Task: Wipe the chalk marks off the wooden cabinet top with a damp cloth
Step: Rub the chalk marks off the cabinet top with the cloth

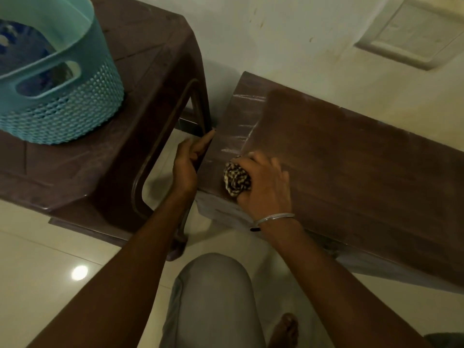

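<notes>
The wooden cabinet top point(351, 156) runs from centre to right, dark brown, low to the floor. Faint white chalk marks point(238, 140) streak its left strip near the end edge. My right hand point(266, 187) presses a balled-up cloth point(237, 180), patterned black and cream, onto the near left corner of the top. My left hand point(188, 164) grips the cabinet's left end edge, fingers curled over it, thumb side toward me.
A brown plastic stool or table point(150, 71) stands just left of the cabinet, with a teal perforated basket point(62, 96) on it. The white wall point(301, 33) runs behind the cabinet. My knee point(213, 297) and bare foot point(286, 330) rest on the pale tiled floor.
</notes>
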A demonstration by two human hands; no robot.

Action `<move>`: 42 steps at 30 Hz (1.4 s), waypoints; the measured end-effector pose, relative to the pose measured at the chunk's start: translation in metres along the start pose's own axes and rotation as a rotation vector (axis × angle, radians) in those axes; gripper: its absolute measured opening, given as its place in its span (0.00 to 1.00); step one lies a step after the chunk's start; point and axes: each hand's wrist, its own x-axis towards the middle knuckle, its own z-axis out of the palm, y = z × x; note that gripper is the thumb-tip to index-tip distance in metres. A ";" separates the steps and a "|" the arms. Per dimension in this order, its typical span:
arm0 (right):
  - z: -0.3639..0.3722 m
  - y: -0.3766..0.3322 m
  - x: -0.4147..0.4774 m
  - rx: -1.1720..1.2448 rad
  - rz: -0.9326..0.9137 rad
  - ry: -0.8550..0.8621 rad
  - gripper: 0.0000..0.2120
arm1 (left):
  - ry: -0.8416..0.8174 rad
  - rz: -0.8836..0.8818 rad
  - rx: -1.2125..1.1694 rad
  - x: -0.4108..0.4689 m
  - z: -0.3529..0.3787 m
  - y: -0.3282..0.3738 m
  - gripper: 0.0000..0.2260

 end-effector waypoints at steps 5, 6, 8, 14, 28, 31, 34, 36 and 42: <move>0.011 -0.016 0.021 0.012 -0.012 0.036 0.24 | 0.043 0.021 0.000 0.010 -0.003 -0.006 0.25; 0.015 -0.024 0.029 0.026 -0.025 0.037 0.24 | 0.070 0.015 -0.020 0.011 -0.003 -0.004 0.27; 0.019 -0.037 0.044 0.053 -0.042 0.016 0.24 | 0.113 -0.035 -0.043 0.012 -0.003 -0.005 0.32; 0.005 -0.010 0.024 0.031 -0.044 -0.003 0.25 | 0.048 0.010 0.114 0.005 0.003 -0.001 0.19; 0.004 -0.001 0.037 0.023 0.106 0.104 0.23 | -0.031 0.055 0.632 0.033 0.030 0.021 0.21; 0.003 0.008 0.025 0.005 0.024 0.080 0.24 | -0.040 0.023 0.519 0.040 0.031 0.020 0.18; 0.000 0.012 0.058 -0.019 0.077 0.102 0.24 | -0.045 0.036 0.451 0.040 0.028 0.017 0.15; -0.004 0.012 0.086 0.010 0.154 0.116 0.23 | -0.035 0.038 0.420 0.040 0.027 0.017 0.15; 0.002 0.000 0.059 0.032 0.135 0.120 0.23 | -0.028 -0.031 0.290 0.044 0.029 0.019 0.12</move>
